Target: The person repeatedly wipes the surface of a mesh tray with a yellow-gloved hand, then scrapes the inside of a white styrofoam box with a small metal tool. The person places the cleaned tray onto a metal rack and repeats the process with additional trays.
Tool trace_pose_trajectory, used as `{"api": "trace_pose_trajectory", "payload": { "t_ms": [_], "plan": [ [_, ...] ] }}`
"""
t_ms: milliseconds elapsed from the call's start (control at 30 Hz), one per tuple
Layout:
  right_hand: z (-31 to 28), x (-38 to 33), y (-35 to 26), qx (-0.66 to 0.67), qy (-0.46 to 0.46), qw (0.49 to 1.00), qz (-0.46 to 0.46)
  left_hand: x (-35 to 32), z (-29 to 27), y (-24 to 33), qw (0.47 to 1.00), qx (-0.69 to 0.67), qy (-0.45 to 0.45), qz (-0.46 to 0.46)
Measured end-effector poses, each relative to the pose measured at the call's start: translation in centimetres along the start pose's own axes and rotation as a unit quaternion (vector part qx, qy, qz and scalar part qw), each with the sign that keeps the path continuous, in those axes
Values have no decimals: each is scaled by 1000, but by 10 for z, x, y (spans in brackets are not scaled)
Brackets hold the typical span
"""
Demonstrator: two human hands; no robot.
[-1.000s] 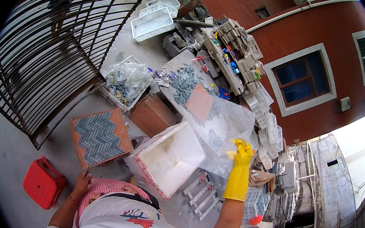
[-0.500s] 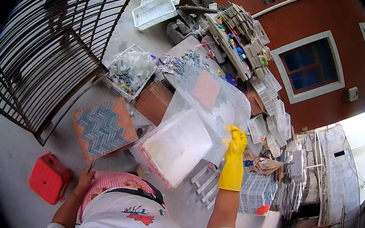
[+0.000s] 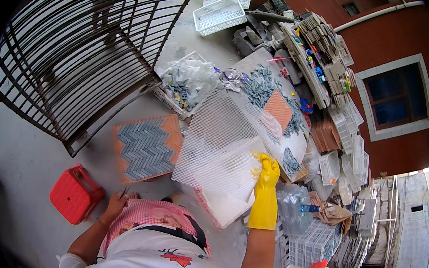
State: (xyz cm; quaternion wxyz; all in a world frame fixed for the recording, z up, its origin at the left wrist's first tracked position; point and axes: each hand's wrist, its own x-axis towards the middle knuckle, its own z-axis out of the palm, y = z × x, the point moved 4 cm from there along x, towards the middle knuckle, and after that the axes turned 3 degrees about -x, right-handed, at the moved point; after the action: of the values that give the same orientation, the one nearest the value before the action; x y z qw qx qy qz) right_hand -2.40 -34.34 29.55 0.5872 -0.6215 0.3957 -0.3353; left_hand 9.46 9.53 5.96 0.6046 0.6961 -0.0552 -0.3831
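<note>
My right hand, in a long yellow rubber glove, is closed on the near right edge of a white mesh sheet. The mesh spreads over a white box-like stack with red patterned sides, and its far right part lies over a terracotta board. My bare left hand hangs low beside my pink checked apron. Its fingers are closed round a thin dark tool too small to make out. Just beyond it lies a terracotta board bearing grey tile strips in a herringbone pattern.
A red plastic stool stands at the left, below a dark metal gate. Loose grey strips cover the far worktable. A basket holds plastic bags and strips. White crates and stacked boards line the back.
My right hand has drawn the mesh leftward and nearer, off much of the worktable, uncovering more of the far terracotta board. My left hand stays low near the apron. The view has shifted.
</note>
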Motion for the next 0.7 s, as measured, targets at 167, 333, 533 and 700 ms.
{"api": "trace_pose_trajectory", "payload": {
  "t_ms": [167,333,533,700],
  "plan": [
    [34,9,33,-16,-54,997,44,-7,-8,-7,999,21,45,5],
    [62,22,51,-6,-97,992,76,-18,5,-2,994,21,94,-43],
    [74,52,111,38,-137,987,76,-25,21,-5,988,19,127,-89],
    [89,61,152,36,-177,974,137,-25,34,-7,983,4,155,-102]
  ]
}}
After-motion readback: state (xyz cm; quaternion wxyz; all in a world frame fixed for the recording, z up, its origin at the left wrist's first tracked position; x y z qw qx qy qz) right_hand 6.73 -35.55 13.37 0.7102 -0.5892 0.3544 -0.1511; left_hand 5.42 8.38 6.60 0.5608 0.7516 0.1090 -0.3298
